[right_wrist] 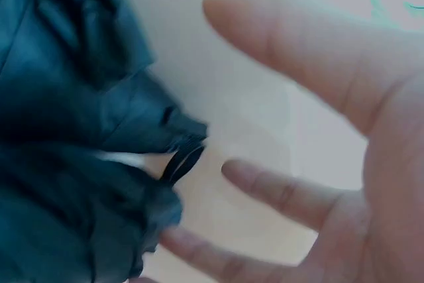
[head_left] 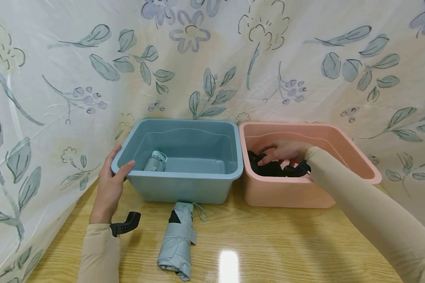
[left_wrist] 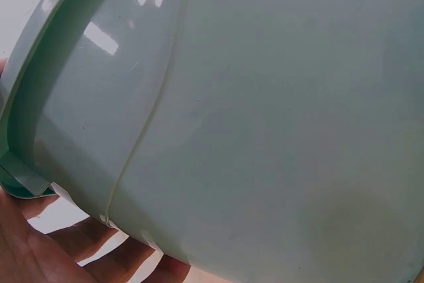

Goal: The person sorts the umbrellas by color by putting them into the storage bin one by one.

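Head view. Gripped the blue bin (head_left: 184,190) at its near left corner with the left hand (head_left: 110,188), thumb over the rim. Held the right hand (head_left: 285,152) inside the pink bin (head_left: 290,196), above dark bundles (head_left: 267,169) lying towards its left end. Could have struck the pink bin's near rim with the black bracket (head_left: 297,169) at the right wrist, owing to its low position beside that rim. Could also have tilted or dragged the blue bin through uneven pull at one corner. Noted nearby: a folded grey-blue umbrella (head_left: 177,243) on the table (head_left: 269,243) before the blue bin, a cord loop (head_left: 202,212) at its far end, and a pale blue bundle (head_left: 155,163) inside the blue bin. Obstructed in front by the pink bin's near wall, behind by a floral sheet (head_left: 205,59).

Left wrist view. Set several fingers, slightly apart, against the blue bin's wall. Could have slipped on the smooth plastic.

Right wrist view. Held thumb and fingers spread, without pinching either dark bundle. Could not tell whether one fingertip touched the lower bundle. Could have snagged the dark strap (right_wrist: 185,160) or dragged both bundles together, because of their close lie.
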